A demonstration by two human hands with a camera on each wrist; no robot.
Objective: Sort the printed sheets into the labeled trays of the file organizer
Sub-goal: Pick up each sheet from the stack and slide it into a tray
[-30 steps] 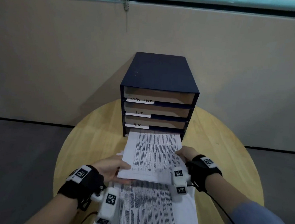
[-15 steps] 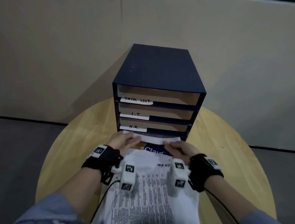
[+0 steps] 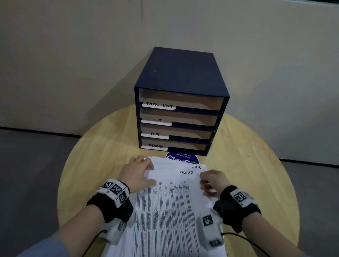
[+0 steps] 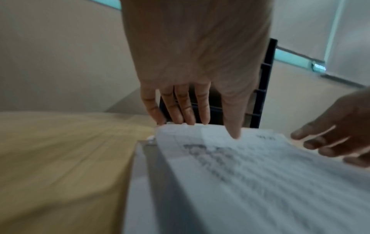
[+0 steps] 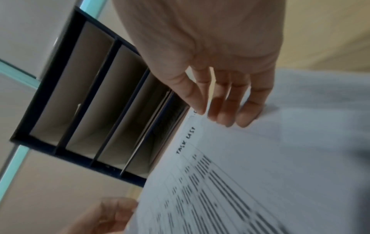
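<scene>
A dark navy file organizer stands at the back of the round table, its four trays labelled TASK LIST, I.T., H.R. and ADMIN from top to bottom. Paper shows edge-on in the ADMIN tray. A stack of printed sheets lies in front of it; the top sheet is marked TASK LIST. My left hand pinches that sheet's far left corner, thumb on top and fingers behind the edge. My right hand rests relaxed fingertips near the far right corner.
The light wooden table has bare surface either side of the stack. A blue round sticker lies between stack and organizer. A beige wall rises behind, with grey floor around the table.
A second ago both hands held a sheet at the lowest tray, then pushed it in. Both hands have drawn back to the stack's far edge, and the ADMIN label shows.
</scene>
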